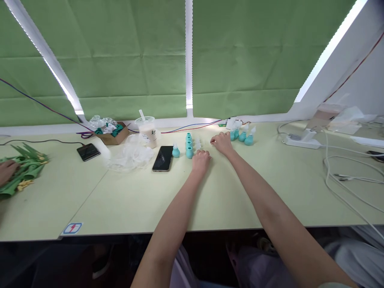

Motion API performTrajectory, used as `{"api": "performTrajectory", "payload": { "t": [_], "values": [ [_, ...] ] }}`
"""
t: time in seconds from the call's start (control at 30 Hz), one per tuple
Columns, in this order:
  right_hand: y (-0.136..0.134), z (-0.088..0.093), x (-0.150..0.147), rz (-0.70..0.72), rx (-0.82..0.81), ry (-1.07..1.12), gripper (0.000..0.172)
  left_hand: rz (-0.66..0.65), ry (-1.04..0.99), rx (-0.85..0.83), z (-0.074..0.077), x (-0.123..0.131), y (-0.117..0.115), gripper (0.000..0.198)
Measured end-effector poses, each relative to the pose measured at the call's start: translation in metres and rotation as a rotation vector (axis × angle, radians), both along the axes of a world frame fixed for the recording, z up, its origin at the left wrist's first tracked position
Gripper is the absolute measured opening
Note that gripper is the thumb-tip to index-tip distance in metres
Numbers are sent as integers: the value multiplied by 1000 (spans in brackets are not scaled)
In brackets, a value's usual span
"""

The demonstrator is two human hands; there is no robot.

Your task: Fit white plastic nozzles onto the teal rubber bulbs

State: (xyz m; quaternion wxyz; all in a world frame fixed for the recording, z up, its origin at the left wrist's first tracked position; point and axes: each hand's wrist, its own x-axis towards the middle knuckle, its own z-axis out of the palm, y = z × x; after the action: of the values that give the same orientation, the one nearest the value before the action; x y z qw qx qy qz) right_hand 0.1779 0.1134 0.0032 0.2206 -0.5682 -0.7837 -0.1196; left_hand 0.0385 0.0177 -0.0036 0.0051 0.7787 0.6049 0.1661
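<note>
My left hand point(201, 161) rests on the table with its fingers bent slightly apart, just behind a short row of clear nozzle tips point(198, 144). Left of them stands a row of teal rubber bulbs point(189, 152) with open necks. One teal bulb fitted with a clear tip point(176, 152) stands by the phone's edge. My right hand point(222, 143) lies with fingers spread on the table, and I see nothing held in it. Close to its right side are several teal bulbs with clear tips point(249, 139), partly hidden by the fingers.
A black phone point(163, 159), crumpled plastic bag point(132, 154), drink cup point(147, 132) and cardboard box point(112, 138) stand leftward. Another person's hand point(7, 172) touches green pieces point(33, 170) at far left. A power strip point(301, 141) and white cables point(328, 172) lie right.
</note>
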Motion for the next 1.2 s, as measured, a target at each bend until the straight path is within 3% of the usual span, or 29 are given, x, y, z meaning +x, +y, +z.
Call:
{"api": "performTrajectory", "payload": {
  "t": [0.23,0.47,0.73,0.9,0.97,1.1,1.2],
  "values": [
    [0,12,9,-6,77,-82,18,-5,-13,15,-4,1,3,22],
    [-5,8,0,-15,-9,-145,12,-3,-1,-7,-1,1,2,22],
    [-2,4,-1,4,3,-156,9,-4,-14,14,-6,1,5,21],
    [-16,21,5,82,90,-24,17,11,-38,25,-6,0,5,20],
    [-29,30,7,175,23,103,17,25,-61,43,-4,-1,4,22],
    [-56,36,14,461,-403,292,26,49,-129,94,-1,-5,3,26],
    [-71,31,14,464,-452,354,34,57,-172,110,1,-7,2,27]
  ]
}}
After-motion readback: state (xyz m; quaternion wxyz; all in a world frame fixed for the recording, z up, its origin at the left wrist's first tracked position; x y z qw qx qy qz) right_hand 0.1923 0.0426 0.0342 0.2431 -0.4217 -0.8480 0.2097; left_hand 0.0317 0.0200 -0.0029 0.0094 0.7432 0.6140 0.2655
